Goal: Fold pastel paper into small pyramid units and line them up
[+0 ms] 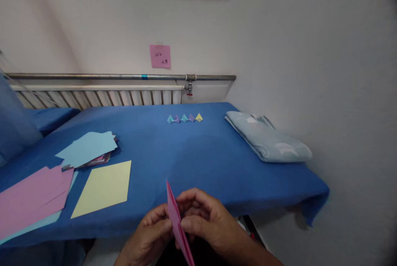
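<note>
A folded pink paper (174, 212) stands nearly edge-on between my hands, above the near edge of the blue-covered table (192, 166). Its layers show along the right side, and its lower end runs out of the picture. My left hand (151, 231) grips it from the left, thumb and fingers against the paper. From the right, my right hand (204, 220) pinches it with the thumb on the near side and curled fingers behind. On the table to the left lies a single yellow sheet (104, 189).
Pink sheets (34, 197) and a stack of light blue sheets (88, 148) lie at the left. Several small folded paper pieces (184, 118) stand in a row toward the back. A folded pale cloth (269, 137) rests at the right, beside the wall. Behind the table runs a radiator (124, 96).
</note>
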Demonstrator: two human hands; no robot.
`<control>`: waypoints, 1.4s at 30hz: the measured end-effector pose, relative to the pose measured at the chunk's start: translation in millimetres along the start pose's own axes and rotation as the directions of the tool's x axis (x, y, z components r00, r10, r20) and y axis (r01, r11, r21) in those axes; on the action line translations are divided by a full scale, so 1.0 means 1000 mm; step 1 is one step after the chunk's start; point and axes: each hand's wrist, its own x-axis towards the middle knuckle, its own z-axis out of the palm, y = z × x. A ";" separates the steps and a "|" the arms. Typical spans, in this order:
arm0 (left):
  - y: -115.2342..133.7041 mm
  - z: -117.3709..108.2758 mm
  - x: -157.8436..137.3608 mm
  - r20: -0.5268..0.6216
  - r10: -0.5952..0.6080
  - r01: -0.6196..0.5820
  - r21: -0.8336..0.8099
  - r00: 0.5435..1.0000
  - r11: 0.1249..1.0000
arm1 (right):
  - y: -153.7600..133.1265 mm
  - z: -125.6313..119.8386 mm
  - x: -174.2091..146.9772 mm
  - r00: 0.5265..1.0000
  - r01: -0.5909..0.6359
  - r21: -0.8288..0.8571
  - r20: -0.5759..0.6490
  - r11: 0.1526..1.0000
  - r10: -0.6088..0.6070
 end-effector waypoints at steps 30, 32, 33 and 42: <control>-0.004 -0.004 0.002 0.049 0.017 -0.019 0.027 0.999 0.999 | -0.012 0.003 0.008 0.981 0.092 -0.144 -0.156 0.985 -0.115; -0.005 -0.008 0.002 0.053 0.017 -0.020 0.049 0.998 0.999 | -0.012 0.001 0.007 0.970 0.117 -0.184 -0.191 0.976 -0.152; -0.005 -0.010 0.002 0.054 0.021 -0.025 0.065 0.998 0.998 | -0.011 0.000 0.007 0.966 0.118 -0.206 -0.205 0.972 -0.160; -0.004 -0.018 0.007 0.032 0.009 -0.017 0.273 0.999 0.962 | 0.002 -0.017 0.001 0.984 -0.073 -0.222 -0.175 0.972 0.034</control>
